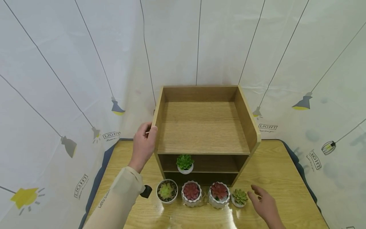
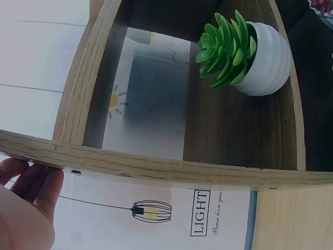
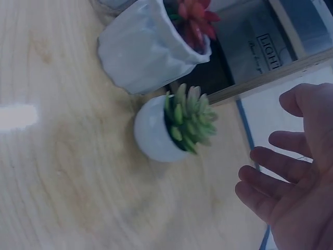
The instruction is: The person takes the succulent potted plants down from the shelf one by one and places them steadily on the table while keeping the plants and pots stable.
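A wooden shelf unit (image 1: 203, 127) stands at the back of the table. My left hand (image 1: 144, 143) touches the outer face of its left side panel; in the left wrist view the fingertips are partly hidden behind the panel edge. A green succulent in a white pot (image 1: 185, 164) sits on the upper compartment's shelf, left of centre. My right hand (image 1: 263, 202) is just right of a small green succulent (image 1: 239, 197) in a white pot, fingers spread, holding nothing. In the right wrist view a gap separates the fingers from the small pot (image 3: 156, 130).
Before the shelf unit stand two red succulents in ridged white pots (image 1: 191, 193) (image 1: 219, 194) and a yellow-green succulent in a round white pot (image 1: 167, 191). A lamp-printed cloth (image 1: 177, 41) hangs behind and beside the wooden table (image 1: 286, 178).
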`<state>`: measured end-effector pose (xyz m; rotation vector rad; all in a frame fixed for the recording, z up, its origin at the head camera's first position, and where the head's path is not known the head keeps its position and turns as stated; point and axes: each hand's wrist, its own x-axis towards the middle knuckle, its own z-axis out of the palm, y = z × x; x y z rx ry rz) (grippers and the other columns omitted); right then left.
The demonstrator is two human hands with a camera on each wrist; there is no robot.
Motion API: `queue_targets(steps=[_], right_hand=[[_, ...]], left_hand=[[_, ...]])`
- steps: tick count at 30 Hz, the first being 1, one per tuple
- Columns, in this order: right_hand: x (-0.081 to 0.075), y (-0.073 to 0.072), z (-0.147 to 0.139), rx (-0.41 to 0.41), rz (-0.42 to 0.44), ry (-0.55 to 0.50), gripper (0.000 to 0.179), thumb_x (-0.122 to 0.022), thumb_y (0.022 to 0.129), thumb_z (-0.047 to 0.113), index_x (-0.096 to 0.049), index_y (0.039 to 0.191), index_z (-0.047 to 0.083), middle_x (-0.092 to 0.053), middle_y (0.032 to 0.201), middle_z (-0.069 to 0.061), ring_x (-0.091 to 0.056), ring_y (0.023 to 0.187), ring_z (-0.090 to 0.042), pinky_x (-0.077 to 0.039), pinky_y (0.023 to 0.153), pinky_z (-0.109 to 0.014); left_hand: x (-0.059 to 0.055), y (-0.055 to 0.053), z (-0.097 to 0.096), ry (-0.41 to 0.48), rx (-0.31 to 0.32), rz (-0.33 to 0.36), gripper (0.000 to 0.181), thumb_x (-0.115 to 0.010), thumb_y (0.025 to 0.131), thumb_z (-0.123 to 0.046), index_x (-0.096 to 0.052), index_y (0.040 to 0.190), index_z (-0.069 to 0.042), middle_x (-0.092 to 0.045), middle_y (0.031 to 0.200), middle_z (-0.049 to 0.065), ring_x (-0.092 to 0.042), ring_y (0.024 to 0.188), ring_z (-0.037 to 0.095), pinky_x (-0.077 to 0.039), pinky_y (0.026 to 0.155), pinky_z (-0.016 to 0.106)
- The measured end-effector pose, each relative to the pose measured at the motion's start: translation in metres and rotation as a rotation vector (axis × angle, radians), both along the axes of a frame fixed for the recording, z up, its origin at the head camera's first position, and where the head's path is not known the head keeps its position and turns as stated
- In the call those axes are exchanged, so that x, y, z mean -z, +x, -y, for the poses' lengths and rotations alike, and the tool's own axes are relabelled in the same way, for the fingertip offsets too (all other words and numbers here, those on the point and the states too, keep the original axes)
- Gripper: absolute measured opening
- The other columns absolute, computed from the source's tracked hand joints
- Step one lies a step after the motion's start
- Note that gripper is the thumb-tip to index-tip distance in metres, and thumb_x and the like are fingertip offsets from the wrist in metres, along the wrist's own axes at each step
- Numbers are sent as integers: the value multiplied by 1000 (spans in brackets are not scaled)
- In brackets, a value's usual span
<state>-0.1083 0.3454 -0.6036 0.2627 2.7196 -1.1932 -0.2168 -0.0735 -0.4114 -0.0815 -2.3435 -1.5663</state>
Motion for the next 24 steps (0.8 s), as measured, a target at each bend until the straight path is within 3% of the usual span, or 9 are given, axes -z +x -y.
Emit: queue_targets(steps=[12,17,19,21,24], right_hand=[[-42,-3,8,26,-210,-21,49,-47,110,29,-54,143,-8,-57,138,-35,-56,123,-57,-51,96,-66],[-59,-6,11,32,-323,-17,44,-49,110,25,-58,140,-6,-59,138,-32,-60,121,-53,-52,96,-63],[-64,-8,12,36,-359,-3,42,-51,110,24,-60,139,-5,-61,137,-29,-62,119,-50,-56,96,-50],[-69,-9,12,35,-389,-3,40,-52,109,22,-61,138,-4,-62,136,-28,-63,118,-48,-56,94,-28],[-74,-11,12,26,-446,-8,37,-54,108,18,-62,137,-4,-64,134,-27,-64,117,-43,-41,89,-1]], left_hand=[[2,-1,0,4,-4,5,36,-50,106,-25,-65,128,0,-64,117,18,-67,104,32,-58,86,46],[2,-2,0,-2,-13,-2,35,-50,105,-24,-66,127,0,-65,116,18,-68,103,32,-59,84,45],[2,-2,0,-3,-14,-3,35,-50,105,-24,-66,126,0,-65,116,18,-68,102,32,-58,84,45],[2,-2,0,0,-14,-4,35,-50,105,-24,-66,127,0,-65,116,18,-68,102,32,-58,84,44],[2,-2,0,2,-13,-1,36,-50,106,-25,-65,127,-1,-65,116,18,-68,103,32,-58,84,43]])
